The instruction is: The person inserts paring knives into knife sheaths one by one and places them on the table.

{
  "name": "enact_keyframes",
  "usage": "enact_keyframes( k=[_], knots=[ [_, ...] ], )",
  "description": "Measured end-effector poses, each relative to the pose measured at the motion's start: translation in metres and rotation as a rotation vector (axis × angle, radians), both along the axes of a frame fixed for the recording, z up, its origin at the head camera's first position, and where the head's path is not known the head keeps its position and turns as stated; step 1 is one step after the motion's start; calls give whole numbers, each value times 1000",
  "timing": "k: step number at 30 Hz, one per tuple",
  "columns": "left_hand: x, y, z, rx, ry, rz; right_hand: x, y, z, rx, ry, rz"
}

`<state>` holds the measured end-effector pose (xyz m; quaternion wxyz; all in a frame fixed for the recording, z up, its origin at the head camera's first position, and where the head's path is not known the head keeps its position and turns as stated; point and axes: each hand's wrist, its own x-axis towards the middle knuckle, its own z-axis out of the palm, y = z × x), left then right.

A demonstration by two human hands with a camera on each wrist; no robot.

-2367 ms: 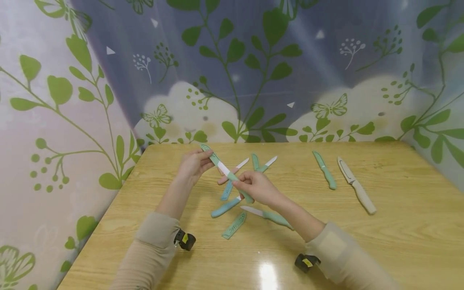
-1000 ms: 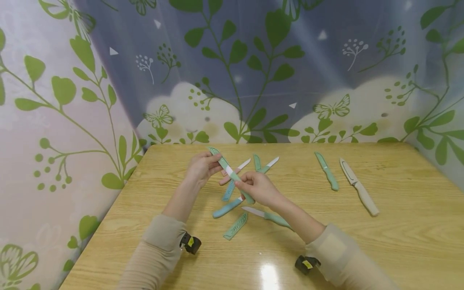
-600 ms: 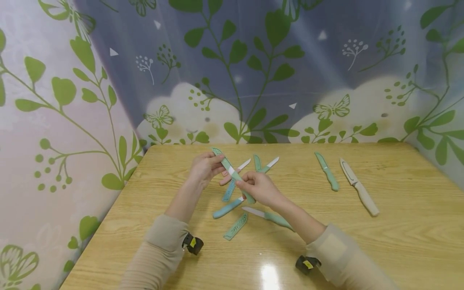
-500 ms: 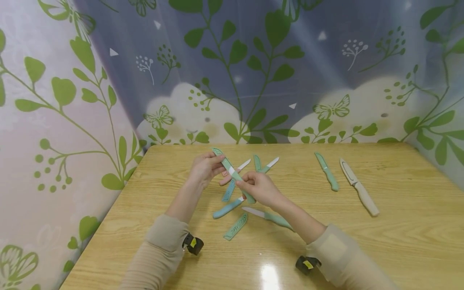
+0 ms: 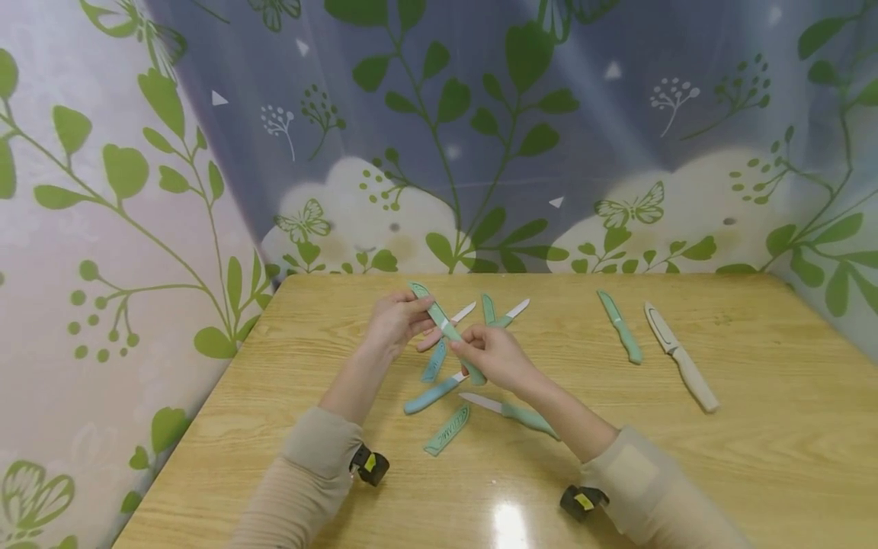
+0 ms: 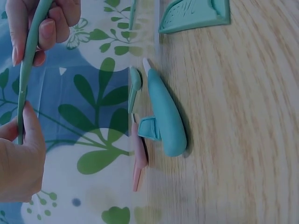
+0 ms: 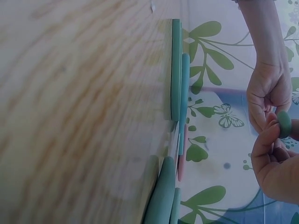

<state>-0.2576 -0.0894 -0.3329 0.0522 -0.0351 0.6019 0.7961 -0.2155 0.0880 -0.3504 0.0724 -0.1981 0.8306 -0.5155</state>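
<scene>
In the head view my left hand point(image 5: 396, 324) pinches a green knife sheath point(image 5: 424, 299), which covers most of a knife's blade. My right hand point(image 5: 499, 354) grips that knife's green handle point(image 5: 473, 371). A short white strip of blade shows between sheath and handle, and the knife slants above the table. In the left wrist view the knife point(image 6: 29, 60) runs between both hands. Below them lie a blue knife point(image 5: 430, 398), a blue sheath point(image 5: 434, 361) and a pink knife point(image 5: 432, 340). Nearer are a bare-bladed green knife point(image 5: 524, 418) and a green sheath point(image 5: 447, 431).
Behind the right hand lie another green sheath point(image 5: 488, 306) and a green knife with its white blade point(image 5: 517, 309) bare. Farther right are a sheathed green knife point(image 5: 620, 328) and a sheathed cream knife point(image 5: 689, 374). A patterned curtain point(image 5: 439, 137) stands behind the wooden table point(image 5: 768, 457).
My left hand has moved right and slightly down with the sheath, towards the right hand. The white stretch of blade showing has become shorter. My right hand stays almost still.
</scene>
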Motion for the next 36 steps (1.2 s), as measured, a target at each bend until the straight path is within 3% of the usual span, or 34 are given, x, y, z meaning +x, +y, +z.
enact_keyframes(
  k=[12, 21, 29, 36],
  knots=[
    [-2, 5, 3, -12, 17, 0, -5, 5, 3, 7, 10, -3],
    [-3, 10, -1, 0, -4, 27, -16, 14, 5, 172, 75, 61],
    [-3, 13, -5, -112, 16, 30, -18, 17, 5, 337, 191, 23],
    [-6, 11, -10, -238, 30, 9, -20, 23, 3, 393, 239, 16]
  ],
)
